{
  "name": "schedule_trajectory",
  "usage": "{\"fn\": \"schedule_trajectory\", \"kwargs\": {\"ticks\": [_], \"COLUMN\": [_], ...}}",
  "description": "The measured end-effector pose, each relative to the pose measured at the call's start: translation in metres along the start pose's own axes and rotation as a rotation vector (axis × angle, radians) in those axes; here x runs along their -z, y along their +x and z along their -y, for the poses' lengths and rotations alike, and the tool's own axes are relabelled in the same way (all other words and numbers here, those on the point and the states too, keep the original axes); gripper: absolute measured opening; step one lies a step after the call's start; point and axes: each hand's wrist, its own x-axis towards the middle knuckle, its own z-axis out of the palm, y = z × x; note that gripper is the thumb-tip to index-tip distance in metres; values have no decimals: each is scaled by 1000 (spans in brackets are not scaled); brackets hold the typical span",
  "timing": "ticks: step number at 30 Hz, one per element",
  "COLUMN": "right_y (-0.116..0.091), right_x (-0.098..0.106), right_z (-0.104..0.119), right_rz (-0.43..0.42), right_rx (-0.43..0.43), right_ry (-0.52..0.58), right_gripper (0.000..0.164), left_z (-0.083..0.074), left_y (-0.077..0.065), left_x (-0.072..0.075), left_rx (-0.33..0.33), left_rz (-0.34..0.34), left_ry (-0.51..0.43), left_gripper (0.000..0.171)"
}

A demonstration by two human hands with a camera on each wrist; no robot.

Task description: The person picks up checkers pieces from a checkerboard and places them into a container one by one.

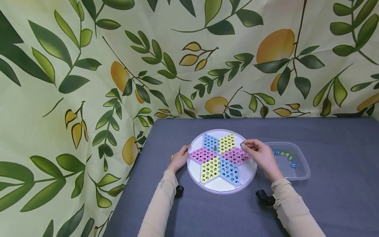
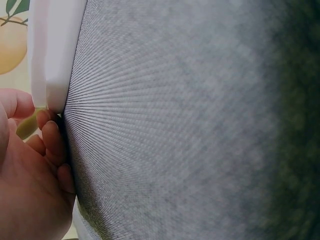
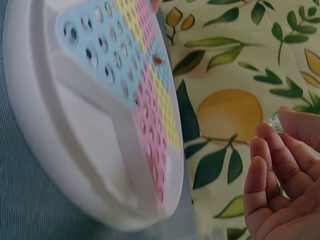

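Note:
A round white Chinese checkers board (image 1: 222, 187) lies on the table, with a six-pointed star of blue, yellow and pink holed sections. At its left rim my left hand (image 1: 178, 159) grips the edge; the left wrist view has the thumb on one side of the rim and curled fingers at its underside. My right hand (image 1: 263, 157) is raised over the board's right side, pinching a clear glass marble (image 3: 275, 122) between thumb and fingertips. One reddish marble (image 1: 214, 148) sits in a hole of the upper blue section, near the star's middle.
Right of the board stands a clear plastic container (image 1: 306, 169) holding several blue and green marbles (image 1: 287, 154). A dark grey cloth (image 1: 340, 204) covers the table. Behind and to the left hangs a leaf-and-fruit patterned curtain (image 1: 165, 26). Black wrist-camera parts (image 1: 265, 198) sit by both sleeves.

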Motion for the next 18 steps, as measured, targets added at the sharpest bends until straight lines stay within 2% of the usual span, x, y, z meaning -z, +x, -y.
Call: {"fn": "schedule_trajectory", "kwargs": {"ticks": [8, 12, 16, 18], "right_y": [-6, -4, 0, 0], "right_x": [19, 26, 32, 36], "right_z": [-13, -28, -43, -44], "right_rz": [-43, -69, -115, -138], "right_rx": [-36, -64, -77, -63], "right_ry": [-22, -21, -63, -104], "right_gripper": [44, 53, 56, 51], "left_z": [-2, -2, -1, -1], "left_y": [-1, -1, 0, 0], "left_x": [0, -1, -1, -1], "left_rx": [8, 21, 21, 15], "left_rz": [1, 5, 6, 5], "left_ry": [1, -3, -1, 0], "left_gripper": [39, 39, 39, 39]}}
